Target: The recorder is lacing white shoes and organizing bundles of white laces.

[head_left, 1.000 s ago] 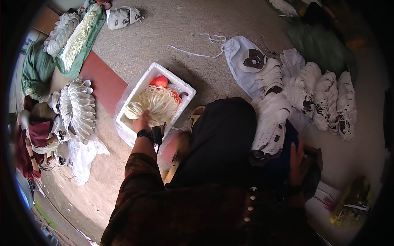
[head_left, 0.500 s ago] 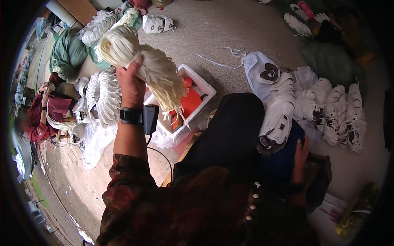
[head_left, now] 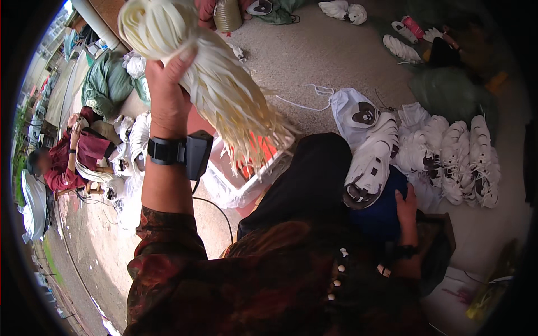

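Observation:
A thick bundle of cream-white shoelaces [head_left: 218, 73] is gripped in my left hand [head_left: 171, 98], raised high at the upper left. The looped end points up and the loose ends hang over a white foam box [head_left: 227, 176]. My right hand [head_left: 407, 211] lies on a dark blue cloth [head_left: 376, 221] over my lap, its fingers apart and nothing held. Just left of it, a white shoe upper [head_left: 367, 173] rests on the cloth, at the near end of a row of nested uppers.
More stacks of white shoe uppers [head_left: 451, 148] lie at the right. Inside the box is a red-orange thing [head_left: 263, 147], partly hidden by the laces. A person in a maroon top [head_left: 64, 162] sits at the left, near green sacks [head_left: 106, 84]. A cable [head_left: 221, 208] hangs from my left wrist.
My left hand has lifted the shoelace bundle higher, and it now looks larger. My right hand stays on the blue cloth with its fingers a little more spread. The whole view has shifted slightly.

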Action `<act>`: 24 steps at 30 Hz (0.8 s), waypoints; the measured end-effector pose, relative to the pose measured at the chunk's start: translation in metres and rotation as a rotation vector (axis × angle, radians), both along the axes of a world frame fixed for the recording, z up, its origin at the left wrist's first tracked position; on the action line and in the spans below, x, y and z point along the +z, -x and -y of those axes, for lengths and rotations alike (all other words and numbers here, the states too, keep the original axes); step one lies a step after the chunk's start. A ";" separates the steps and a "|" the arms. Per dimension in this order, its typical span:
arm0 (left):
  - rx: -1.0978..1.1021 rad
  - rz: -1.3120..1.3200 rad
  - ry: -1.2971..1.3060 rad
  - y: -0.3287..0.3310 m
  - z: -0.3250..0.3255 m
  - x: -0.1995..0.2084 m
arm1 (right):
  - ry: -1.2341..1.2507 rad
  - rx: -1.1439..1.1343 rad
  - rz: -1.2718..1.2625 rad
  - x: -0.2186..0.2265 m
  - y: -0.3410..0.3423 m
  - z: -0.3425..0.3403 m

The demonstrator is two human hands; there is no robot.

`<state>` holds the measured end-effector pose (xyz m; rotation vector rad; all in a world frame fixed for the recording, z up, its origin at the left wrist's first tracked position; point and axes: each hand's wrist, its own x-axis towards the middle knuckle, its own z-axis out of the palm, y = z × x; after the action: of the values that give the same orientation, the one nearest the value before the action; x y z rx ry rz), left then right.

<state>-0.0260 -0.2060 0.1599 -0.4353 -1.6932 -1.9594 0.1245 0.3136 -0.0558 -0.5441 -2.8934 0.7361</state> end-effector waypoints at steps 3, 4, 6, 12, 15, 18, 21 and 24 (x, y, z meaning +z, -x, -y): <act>-0.145 0.143 -0.040 -0.008 -0.033 -0.038 | -0.035 0.140 -0.232 0.045 0.010 0.040; -0.255 0.223 -0.043 -0.016 -0.049 -0.046 | 0.149 0.171 -0.258 0.065 0.014 0.061; -0.371 0.368 0.024 -0.026 -0.079 -0.070 | 0.452 0.303 -0.274 0.093 0.030 0.103; -0.482 0.386 0.116 -0.042 -0.161 -0.115 | 0.869 0.610 -0.234 0.098 0.065 0.179; -0.266 0.430 0.519 -0.045 -0.182 -0.101 | 1.330 0.493 -0.387 0.106 0.068 0.195; -0.134 0.120 0.779 -0.061 -0.203 -0.127 | 1.253 0.280 -0.548 0.104 0.068 0.203; -0.247 0.047 0.761 -0.071 -0.208 -0.124 | 1.422 0.061 -0.517 0.105 0.070 0.193; -0.376 0.079 0.703 -0.066 -0.202 -0.124 | 1.733 0.021 -0.643 0.090 0.071 0.166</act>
<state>0.0397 -0.0038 0.0355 -0.9949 -2.4800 -1.5592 0.0539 0.1481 0.0341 -0.2050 -1.0831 2.5950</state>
